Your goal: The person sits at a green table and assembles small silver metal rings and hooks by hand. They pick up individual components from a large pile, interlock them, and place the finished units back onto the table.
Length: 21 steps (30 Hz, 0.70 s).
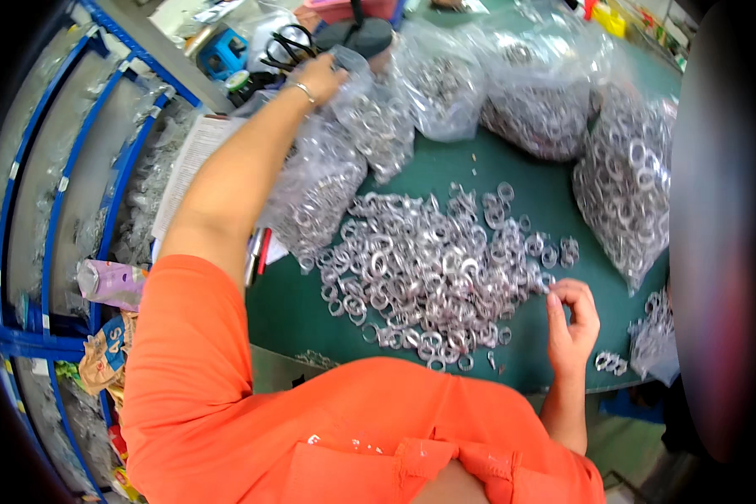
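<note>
A broad heap of silver metal rings [433, 277] lies on the green tabletop in front of me. At the heap's right edge, my right hand [573, 326] has its thumb and forefinger closed on a small metal ring [548, 284]. My left arm stretches far forward and left. There, my left hand [321, 77] is bent at the mouth of a clear plastic bag of rings [370, 122], its fingers together on the plastic; the fingertips are partly hidden. Another bag of rings [315, 185] sits below my left forearm.
More clear bags of rings [533, 118] line the back, and a tall one [628, 181] stands at the right. Black-handled scissors [290, 46] and a blue tape dispenser [223, 54] lie back left. Blue-edged shelves [67, 168] rise at the left. A red pen [265, 250] lies nearby.
</note>
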Each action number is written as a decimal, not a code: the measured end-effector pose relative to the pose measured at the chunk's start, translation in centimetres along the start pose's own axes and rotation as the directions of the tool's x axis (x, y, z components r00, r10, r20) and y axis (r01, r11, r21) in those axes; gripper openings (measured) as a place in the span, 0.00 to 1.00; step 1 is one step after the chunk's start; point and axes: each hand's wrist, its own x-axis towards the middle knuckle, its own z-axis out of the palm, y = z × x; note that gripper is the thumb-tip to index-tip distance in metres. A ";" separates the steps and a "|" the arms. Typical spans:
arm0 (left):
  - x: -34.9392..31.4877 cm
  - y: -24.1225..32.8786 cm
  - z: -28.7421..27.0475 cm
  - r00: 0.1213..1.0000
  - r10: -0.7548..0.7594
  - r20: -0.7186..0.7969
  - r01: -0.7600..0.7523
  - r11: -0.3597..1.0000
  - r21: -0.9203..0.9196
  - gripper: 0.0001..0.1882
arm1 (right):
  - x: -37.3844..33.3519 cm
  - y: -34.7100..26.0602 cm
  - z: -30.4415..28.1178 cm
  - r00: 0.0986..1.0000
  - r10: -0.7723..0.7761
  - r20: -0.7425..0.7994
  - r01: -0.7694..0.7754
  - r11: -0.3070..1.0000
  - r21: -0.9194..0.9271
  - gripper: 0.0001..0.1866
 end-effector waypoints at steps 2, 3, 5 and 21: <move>-0.8 -0.1 0.3 0.997 0.017 0.079 -0.010 0.996 -0.087 0.24 | -0.3 0.3 0.0 0.999 -0.010 0.032 0.011 1.000 -0.029 0.03; -0.9 0.4 -1.4 0.995 -0.009 0.104 0.023 0.991 -0.135 0.21 | -0.1 0.0 0.6 0.998 -0.023 0.058 0.024 1.000 -0.014 0.03; -0.9 0.0 -0.3 0.998 -0.014 0.061 0.022 0.991 -0.131 0.17 | -0.5 -0.3 0.8 0.993 -0.005 0.118 0.009 1.000 -0.027 0.03; -2.7 2.0 -3.2 0.931 0.206 -0.302 -0.345 0.766 -0.542 0.12 | -1.6 -1.0 4.9 0.747 -0.260 0.612 0.473 0.854 -0.215 0.25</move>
